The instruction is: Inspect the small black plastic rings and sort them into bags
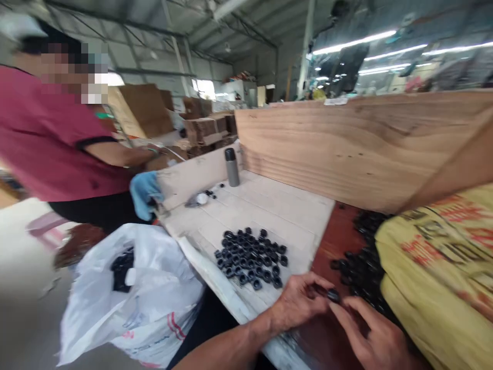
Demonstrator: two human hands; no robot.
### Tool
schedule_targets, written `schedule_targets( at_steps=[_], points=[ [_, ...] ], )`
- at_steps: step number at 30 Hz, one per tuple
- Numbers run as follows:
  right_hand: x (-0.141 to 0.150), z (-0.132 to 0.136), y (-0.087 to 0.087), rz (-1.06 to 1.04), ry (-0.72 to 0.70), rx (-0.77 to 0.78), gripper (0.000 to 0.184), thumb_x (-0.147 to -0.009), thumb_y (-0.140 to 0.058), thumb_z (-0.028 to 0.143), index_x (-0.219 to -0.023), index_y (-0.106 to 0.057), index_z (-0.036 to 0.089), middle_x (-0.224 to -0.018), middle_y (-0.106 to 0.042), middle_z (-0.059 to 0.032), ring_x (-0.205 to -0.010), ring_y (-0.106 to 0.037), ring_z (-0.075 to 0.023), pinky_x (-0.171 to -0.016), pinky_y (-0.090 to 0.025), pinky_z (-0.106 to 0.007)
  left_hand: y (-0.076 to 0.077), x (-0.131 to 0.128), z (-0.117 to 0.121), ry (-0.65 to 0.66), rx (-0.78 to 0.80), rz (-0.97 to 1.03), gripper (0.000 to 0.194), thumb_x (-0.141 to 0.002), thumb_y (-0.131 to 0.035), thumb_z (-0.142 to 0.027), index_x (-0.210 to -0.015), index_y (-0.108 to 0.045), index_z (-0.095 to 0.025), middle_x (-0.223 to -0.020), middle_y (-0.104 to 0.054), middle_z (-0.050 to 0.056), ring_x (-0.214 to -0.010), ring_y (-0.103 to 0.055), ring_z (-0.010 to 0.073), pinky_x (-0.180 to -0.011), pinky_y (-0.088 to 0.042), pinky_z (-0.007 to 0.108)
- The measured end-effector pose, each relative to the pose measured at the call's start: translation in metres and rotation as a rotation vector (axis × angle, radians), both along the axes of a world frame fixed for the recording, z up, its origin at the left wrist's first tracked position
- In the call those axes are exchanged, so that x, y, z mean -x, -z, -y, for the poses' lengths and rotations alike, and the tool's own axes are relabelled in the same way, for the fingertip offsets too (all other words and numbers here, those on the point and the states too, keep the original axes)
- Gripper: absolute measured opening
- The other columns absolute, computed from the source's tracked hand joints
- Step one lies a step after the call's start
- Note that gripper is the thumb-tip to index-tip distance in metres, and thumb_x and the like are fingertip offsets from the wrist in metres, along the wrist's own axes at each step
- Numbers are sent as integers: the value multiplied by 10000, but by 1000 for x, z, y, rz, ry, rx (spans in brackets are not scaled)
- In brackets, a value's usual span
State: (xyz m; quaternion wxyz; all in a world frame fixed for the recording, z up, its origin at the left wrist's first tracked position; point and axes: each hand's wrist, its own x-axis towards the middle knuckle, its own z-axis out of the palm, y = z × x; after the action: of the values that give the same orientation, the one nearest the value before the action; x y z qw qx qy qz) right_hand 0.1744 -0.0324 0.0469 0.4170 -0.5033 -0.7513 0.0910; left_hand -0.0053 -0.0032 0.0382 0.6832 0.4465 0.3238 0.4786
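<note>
My left hand [298,303] is curled low at the table's near edge, its fingers pinching a small black ring part [332,295]. Fingers of my right hand [372,331] are stretched toward that same part and touch it from the right. A flat cluster of several black ring parts [250,257] lies on the pale table top [277,205] just beyond my left hand. More loose black parts [362,267] are heaped on the reddish surface beside a yellow sack [442,277].
A wooden board wall [358,144] backs the table. A grey flask [231,167] stands at the far corner. A white plastic bag [134,293] with black parts hangs left of the table. A person in a maroon shirt [50,133] with a blue glove [144,192] stands left.
</note>
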Motion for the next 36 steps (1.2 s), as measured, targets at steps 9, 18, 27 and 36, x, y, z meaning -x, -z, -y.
schedule_targets(
  at_steps=[9,18,27,36],
  points=[
    [10,5,-18,-119,5,200,176,-960,-567,360,-945,-644,202,-791,-657,-29,-676,-605,-168,-641,-491,-258,-4,3,-3,41,6,-8,401,-708,-846,-359,-1010,-690,-147,-920,-749,62,-809,-697,169,-809,-539,292],
    [11,3,-18,-196,-4,194,146,-958,-543,301,-999,-643,202,-881,-674,-48,-756,-637,-178,-717,-502,-274,-2,3,-4,67,-39,-31,353,-763,-803,-317,-1044,-671,-148,-965,-759,67,-874,-725,192,-857,-562,317],
    [19,-3,-22,-487,98,624,169,-853,-623,336,-899,-636,174,-535,-599,45,-544,-619,-150,-647,-496,-260,5,6,-4,-142,-877,-565,221,-911,-579,-156,-1117,-648,-197,-1161,-698,78,-1099,-675,189,-985,-550,341],
    [-59,111,-44,274,493,405,527,-812,-701,592,-1118,-601,176,-983,-659,-114,-902,-657,-299,-780,-533,-408,-11,68,8,-128,-1099,-1366,240,-871,-549,-147,-1074,-671,-181,-1060,-657,114,-999,-613,291,-890,-543,447]
  ],
)
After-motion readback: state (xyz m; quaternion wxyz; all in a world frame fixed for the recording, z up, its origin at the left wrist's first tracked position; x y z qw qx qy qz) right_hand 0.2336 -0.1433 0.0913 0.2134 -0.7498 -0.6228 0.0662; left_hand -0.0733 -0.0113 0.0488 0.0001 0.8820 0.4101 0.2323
